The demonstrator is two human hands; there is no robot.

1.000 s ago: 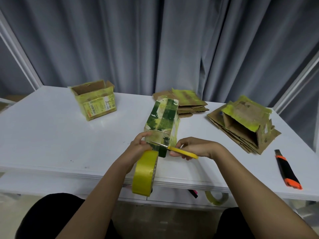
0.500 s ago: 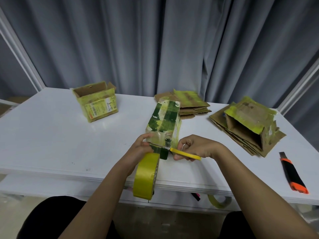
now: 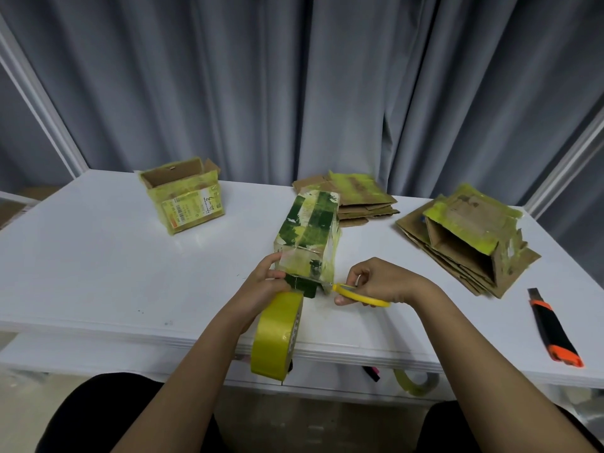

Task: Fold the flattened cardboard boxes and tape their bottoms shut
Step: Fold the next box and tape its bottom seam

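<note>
Cardboard box (image 3: 307, 238), wrapped in green and yellowish tape, lies on its side at the middle of the white worktop (image 3: 98, 266), its near end facing the person. The left hand (image 3: 266, 286) curls its fingers and thumb around the box's near left corner, and a big roll of yellow tape (image 3: 277, 335) hangs at 6 o'clock from that hand; how the roll is carried is hidden behind the wrist. The right hand (image 3: 380, 282) pinches a thin yellow cutter (image 3: 361, 295) whose tip touches the box's near right corner; whether a blade is out is too small to tell.

At 10 o'clock from the box stands an open carton (image 3: 186, 201) with a printed label, well apart. At 1 o'clock, just behind the box, lies a stack of flattened boxes (image 3: 362, 201), partly covered by it. At 3 o'clock a second pile of flat cardboard (image 3: 470, 243) carries a half-folded box on top. Near the worktop's right edge lies a black and orange utility knife (image 3: 554, 328). Below the front edge, another tape roll (image 3: 413, 384) and a dark object with a pink tip show only in part. Grey curtains (image 3: 294, 86) fill the background.
</note>
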